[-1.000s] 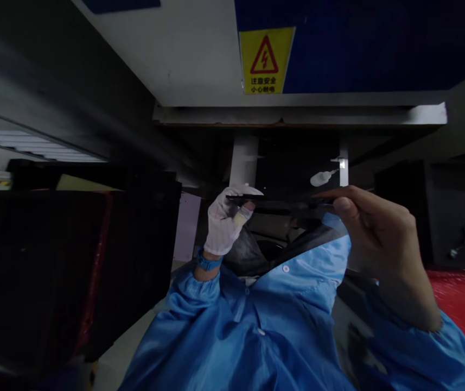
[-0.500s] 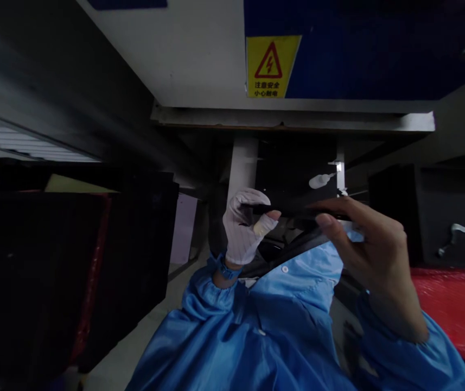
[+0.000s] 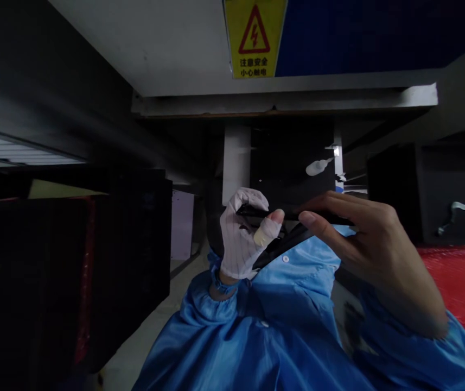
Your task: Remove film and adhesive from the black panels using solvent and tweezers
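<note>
A thin flat black panel (image 3: pixel 291 216), seen edge-on, is held level in front of me between both hands. My left hand (image 3: pixel 243 234), in a white glove with a bare taped thumb, pinches its left end. My bare right hand (image 3: pixel 368 251) grips the right part, fingers above and thumb below. Blue smock sleeves and the smock front (image 3: pixel 273 326) fill the lower view.
A machine housing with a yellow electric-hazard sign (image 3: pixel 254 39) hangs overhead. A white post (image 3: pixel 236 160) stands behind the hands. Dark stacked trays (image 3: pixel 65 260) rise on the left. A red-wrapped surface (image 3: pixel 464 288) lies at the right. Pale floor (image 3: pixel 151 331) shows lower left.
The view has tilted, so the sign sits higher in frame. Both hands with the black panel have drawn a little closer together and lower; the grip is unchanged.
</note>
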`<act>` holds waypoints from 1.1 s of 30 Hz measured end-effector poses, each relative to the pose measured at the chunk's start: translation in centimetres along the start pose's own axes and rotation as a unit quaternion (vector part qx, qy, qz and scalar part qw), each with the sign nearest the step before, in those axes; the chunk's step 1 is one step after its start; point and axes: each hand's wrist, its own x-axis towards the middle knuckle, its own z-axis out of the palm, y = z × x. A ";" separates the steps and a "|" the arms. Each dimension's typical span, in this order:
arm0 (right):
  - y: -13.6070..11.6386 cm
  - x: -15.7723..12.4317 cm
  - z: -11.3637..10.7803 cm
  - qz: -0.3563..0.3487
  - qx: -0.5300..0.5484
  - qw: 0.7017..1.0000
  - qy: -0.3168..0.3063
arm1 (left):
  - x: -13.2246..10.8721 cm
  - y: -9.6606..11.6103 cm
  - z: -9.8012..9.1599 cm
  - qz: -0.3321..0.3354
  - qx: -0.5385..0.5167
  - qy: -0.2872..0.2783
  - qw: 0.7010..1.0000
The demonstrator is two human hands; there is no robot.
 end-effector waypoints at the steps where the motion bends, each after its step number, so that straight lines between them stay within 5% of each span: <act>1: -0.2 0.0 -0.1 0.008 0.001 1.000 -0.004 | -0.1 0.2 -0.1 -0.011 -0.002 -0.002 1.000; 8: -0.7 0.0 -0.3 0.029 0.036 0.999 -0.013 | 0.4 1.1 -0.7 -0.010 0.056 -0.031 0.998; 11: -0.6 0.3 -0.4 0.032 0.043 0.998 -0.014 | 0.5 1.6 -1.1 0.099 0.147 0.015 0.984; 13: -0.4 0.4 -0.4 0.027 0.047 0.998 -0.014 | 0.2 1.9 -1.4 0.216 0.234 0.051 0.947; 16: -0.1 0.4 -0.3 0.019 0.051 0.998 -0.016 | -0.7 1.8 -1.9 0.318 0.335 0.019 0.887; 23: 0.4 0.1 -0.2 0.003 0.036 0.999 -0.018 | -1.6 1.4 -2.0 0.355 0.366 0.008 0.860; 33: -0.1 0.6 -0.4 0.034 0.063 0.997 -0.019 | -1.6 1.5 -1.8 0.344 0.371 -0.012 0.862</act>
